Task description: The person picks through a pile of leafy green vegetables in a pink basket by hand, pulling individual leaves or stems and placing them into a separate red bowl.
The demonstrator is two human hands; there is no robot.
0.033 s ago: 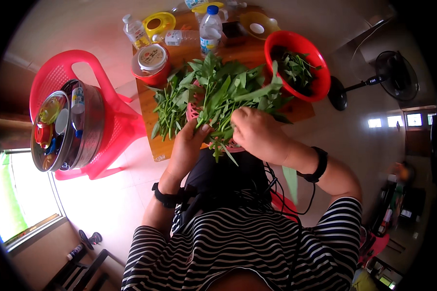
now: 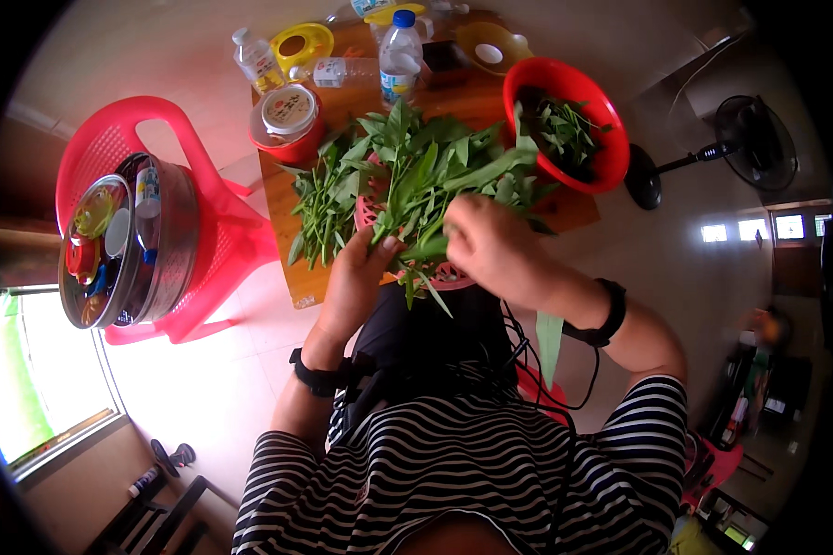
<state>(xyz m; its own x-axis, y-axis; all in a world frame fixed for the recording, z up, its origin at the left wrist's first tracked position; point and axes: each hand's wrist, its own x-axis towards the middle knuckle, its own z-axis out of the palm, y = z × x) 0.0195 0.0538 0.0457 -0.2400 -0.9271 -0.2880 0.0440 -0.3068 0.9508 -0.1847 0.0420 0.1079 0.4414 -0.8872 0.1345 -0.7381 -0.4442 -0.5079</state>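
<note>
A big heap of leafy green water spinach (image 2: 426,166) lies over a pink perforated basket (image 2: 368,208) at the table's near edge. My left hand (image 2: 354,276) is closed round a green stem at the front of the heap, thumb on top. Beside it on the right, my right hand (image 2: 492,245) has its fingers curled in on the same bunch's stem end; its fingertips are partly hidden. One long leaf (image 2: 548,347) hangs below my right forearm. A red basin (image 2: 613,139) at the right holds loose greens (image 2: 565,129).
On the wooden table (image 2: 301,277) stand a blue-capped bottle (image 2: 401,60), a red bowl with a lidded tub (image 2: 290,111), and a lying bottle (image 2: 342,71). A pink chair (image 2: 222,268) bearing a metal pot (image 2: 178,222) is at left, a black fan (image 2: 754,143) at right. Black cables (image 2: 518,356) hang near my lap.
My right hand has shifted slightly to the right. The leaf hanging under my right forearm has swung a little to the left. My left hand stays in place.
</note>
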